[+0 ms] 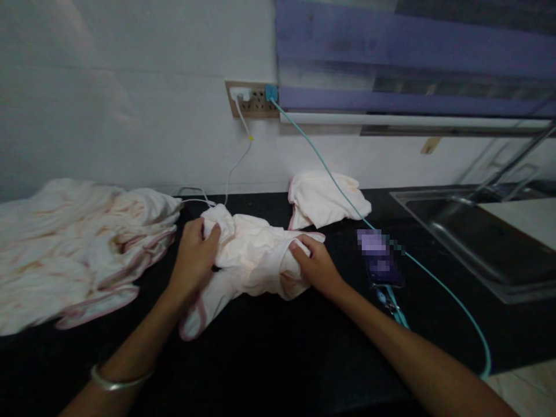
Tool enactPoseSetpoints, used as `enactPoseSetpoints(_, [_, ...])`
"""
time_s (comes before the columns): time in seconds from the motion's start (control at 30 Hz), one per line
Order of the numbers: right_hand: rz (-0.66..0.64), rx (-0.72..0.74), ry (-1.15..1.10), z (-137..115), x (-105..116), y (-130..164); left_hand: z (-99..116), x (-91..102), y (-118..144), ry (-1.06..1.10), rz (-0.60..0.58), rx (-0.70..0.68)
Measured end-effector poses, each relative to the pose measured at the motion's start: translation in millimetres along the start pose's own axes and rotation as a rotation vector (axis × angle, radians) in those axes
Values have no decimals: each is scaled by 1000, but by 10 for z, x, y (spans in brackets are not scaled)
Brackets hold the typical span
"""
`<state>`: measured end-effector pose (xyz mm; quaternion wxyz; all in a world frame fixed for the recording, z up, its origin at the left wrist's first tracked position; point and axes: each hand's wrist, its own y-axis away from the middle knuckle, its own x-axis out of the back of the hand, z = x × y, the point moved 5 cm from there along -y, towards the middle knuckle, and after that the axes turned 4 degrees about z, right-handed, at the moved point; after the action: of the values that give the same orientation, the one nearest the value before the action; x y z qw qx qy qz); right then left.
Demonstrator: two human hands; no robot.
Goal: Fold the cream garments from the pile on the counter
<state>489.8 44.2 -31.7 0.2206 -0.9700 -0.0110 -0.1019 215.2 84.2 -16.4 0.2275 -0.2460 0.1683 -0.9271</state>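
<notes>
Between my two hands a cream cloth (256,249) with pink edging is bunched up over the black countertop (278,359). My left hand (195,249) is closed on its left end, fingers wrapped round a crumpled fold. At the right end my right hand (317,263) grips another fold, thumb on top; a brownish patch shows beside it. A pink-edged corner hangs down at the lower left. Left of my left hand lies a big heap of similar cloths (87,249). Behind my right hand, against the wall, rests a folded cloth (328,200).
A phone (382,260) on a blue lanyard lies right of my right hand. A teal cable (313,147) runs from the wall socket (256,104) across the counter. A white cable (232,174) drops behind the cloth. At far right is a steel sink (486,243).
</notes>
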Motion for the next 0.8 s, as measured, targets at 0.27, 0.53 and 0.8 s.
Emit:
enactPoseSetpoints(0.27, [-25, -108, -157, 44, -68, 46, 456, 91, 294, -180, 33, -534])
enactPoseSetpoints(0.53, [217, -39, 239, 62, 78, 65, 652, -578, 1038, -270, -760, -522])
enactPoseSetpoints(0.8, [144, -408, -127, 266, 40, 39, 657, -541, 1170, 29, -819, -405])
